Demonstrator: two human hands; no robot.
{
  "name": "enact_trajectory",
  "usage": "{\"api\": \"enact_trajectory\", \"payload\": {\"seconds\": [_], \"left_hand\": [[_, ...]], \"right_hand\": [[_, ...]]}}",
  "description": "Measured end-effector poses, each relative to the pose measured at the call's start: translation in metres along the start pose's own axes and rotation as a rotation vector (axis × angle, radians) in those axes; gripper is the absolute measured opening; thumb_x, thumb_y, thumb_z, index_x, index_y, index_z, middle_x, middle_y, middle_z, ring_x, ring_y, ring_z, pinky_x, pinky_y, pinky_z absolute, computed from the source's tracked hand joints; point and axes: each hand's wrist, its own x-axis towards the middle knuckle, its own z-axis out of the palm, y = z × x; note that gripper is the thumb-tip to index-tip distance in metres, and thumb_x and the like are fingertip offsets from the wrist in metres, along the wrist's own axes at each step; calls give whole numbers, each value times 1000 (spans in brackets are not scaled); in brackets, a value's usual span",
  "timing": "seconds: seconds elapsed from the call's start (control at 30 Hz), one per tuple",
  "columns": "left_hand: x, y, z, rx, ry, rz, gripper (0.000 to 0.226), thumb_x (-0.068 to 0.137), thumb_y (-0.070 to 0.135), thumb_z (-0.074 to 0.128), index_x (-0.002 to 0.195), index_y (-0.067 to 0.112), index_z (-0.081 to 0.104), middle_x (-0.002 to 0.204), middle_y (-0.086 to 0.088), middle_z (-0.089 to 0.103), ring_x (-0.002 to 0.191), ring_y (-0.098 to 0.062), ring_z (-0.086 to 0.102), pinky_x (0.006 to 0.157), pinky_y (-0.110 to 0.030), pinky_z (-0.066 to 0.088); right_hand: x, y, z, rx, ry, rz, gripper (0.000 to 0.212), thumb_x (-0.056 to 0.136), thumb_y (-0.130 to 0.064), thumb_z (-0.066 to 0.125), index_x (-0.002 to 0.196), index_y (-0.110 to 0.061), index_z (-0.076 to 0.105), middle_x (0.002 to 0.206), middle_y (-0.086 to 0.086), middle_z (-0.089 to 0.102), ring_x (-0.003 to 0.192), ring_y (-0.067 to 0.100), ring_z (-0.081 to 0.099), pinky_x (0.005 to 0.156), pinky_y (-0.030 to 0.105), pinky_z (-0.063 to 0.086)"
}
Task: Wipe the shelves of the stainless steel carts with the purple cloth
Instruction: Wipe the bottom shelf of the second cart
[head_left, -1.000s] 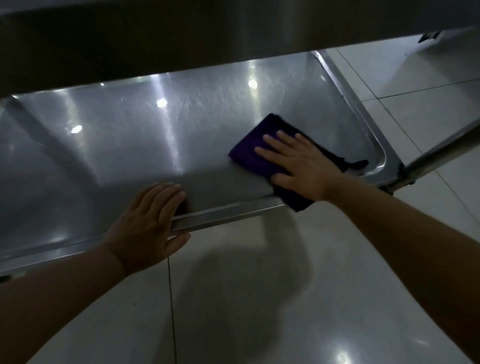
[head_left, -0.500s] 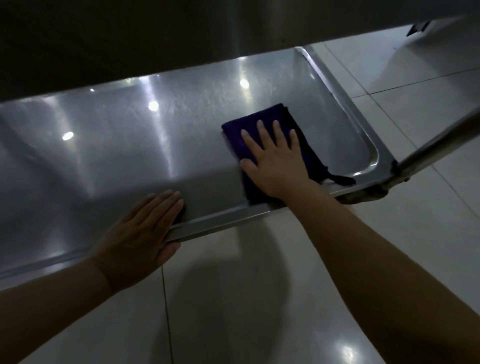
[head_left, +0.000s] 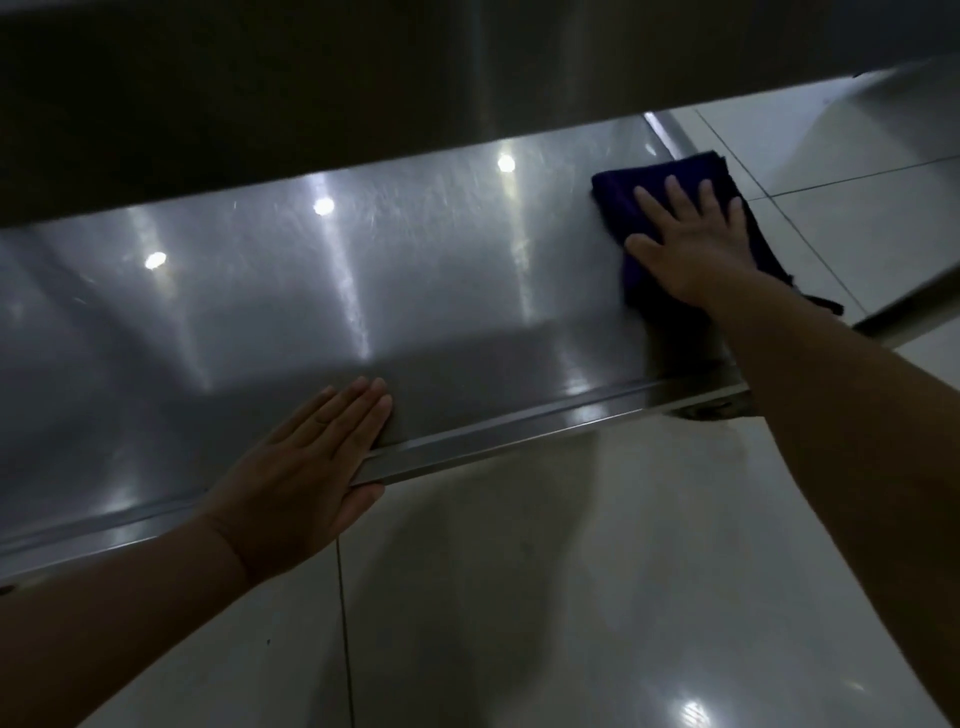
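head view: right hand (head_left: 693, 249) flat on purple cloth (head_left: 623, 205), left hand (head_left: 306, 478) flat on shelf (head_left: 363, 291).

The upper shelf (head_left: 363, 78) hides the far part of the lower shelf (head_left: 415, 291) beyond both hands. Under the right hand (head_left: 691, 249), the middle of the purple cloth (head_left: 618, 208) is covered, and the shelf's far right corner beneath the cloth cannot be made out. A dark fitting (head_left: 711, 410) below the right forearm, perhaps a caster mount, is mostly hidden. Both forearms run off the frame's edges.
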Motion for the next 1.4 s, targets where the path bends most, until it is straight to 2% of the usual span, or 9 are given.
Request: {"api": "enact_trajectory", "payload": {"seconds": [0.23, 0.47, 0.57, 0.67, 0.73, 0.87, 1.03, 1.13, 1.4], "left_hand": [[-5, 2, -1, -17, 8, 5, 69, 99, 48, 18, 137, -6, 39, 143, -22, 37, 133, -31, 37, 117, -37, 14], [-7, 3, -4, -18, 49, 15, 69, 100, 48, 16, 134, -7, 42, 141, -23, 40, 130, -33, 39, 116, -37, 14], [-7, 2, -4, -25, 46, 14, 70, 99, 48, 16, 135, -6, 43, 141, -22, 43, 130, -31, 38, 116, -36, 14], [-7, 0, -2, -18, 36, 17, 71, 99, 48, 15, 136, -6, 43, 141, -22, 43, 131, -30, 38, 117, -36, 14], [-6, 0, 0, -18, 35, 16, 71, 99, 47, 14, 136, -6, 42, 142, -22, 42, 131, -31, 40, 116, -36, 14], [-6, 2, -2, -10, 47, 13, 71, 100, 46, 13, 135, -8, 44, 139, -24, 45, 128, -34, 45, 116, -36, 14], [-5, 1, -3, -35, 58, 5, 72, 99, 46, 13, 135, -8, 43, 140, -24, 44, 129, -33, 44, 116, -35, 13], [-5, 1, -2, -39, 59, -9, 73, 99, 47, 12, 136, -9, 41, 141, -26, 42, 130, -34, 41, 117, -34, 11], [-11, 1, -3, 34, 71, -79, 83, 98, 51, 9, 126, -18, 48, 130, -35, 48, 121, -43, 47, 107, -46, 32]], "right_hand": [[-87, 23, 24, -5, 47, 14, 60, 100, -45, 25, 151, -35, -5, 161, 3, -7, 147, 27, -12, 114, 44, -13], [-158, 15, 33, 51, 152, 33, 66, 89, -61, 10, 149, -35, 4, 160, 0, 8, 148, 26, -1, 117, 38, -8], [-191, 23, 38, 70, 127, -78, 84, 80, -72, 30, 149, -33, 3, 158, 0, 0, 147, 26, -7, 115, 35, -15], [-193, 39, 29, -182, 75, -182, 112, 65, -67, 72, 150, -27, 10, 158, 10, 20, 145, 35, 16, 115, 49, 8], [-177, 41, 17, -261, 68, -224, 112, 59, -53, 84, 148, -22, 24, 152, 16, 33, 140, 39, 27, 112, 53, 19], [-157, 28, 19, -183, 61, -259, 102, 73, -51, 75, 148, -22, 11, 158, 13, 15, 144, 24, 2, 118, 39, 1], [-157, -10, 30, -125, 135, -271, 100, 73, -56, 71, 151, -14, 24, 156, 18, 21, 145, 34, 17, 117, 42, 8], [-163, -57, 34, -132, 152, -336, 99, 77, -61, 65, 152, -16, 20, 157, 19, 18, 146, 35, 14, 116, 39, 3], [-174, -174, 53, -117, 199, -534, 91, 88, -55, 55, 154, -15, 6, 158, 22, 8, 146, 38, 5, 114, 41, -9]]}}
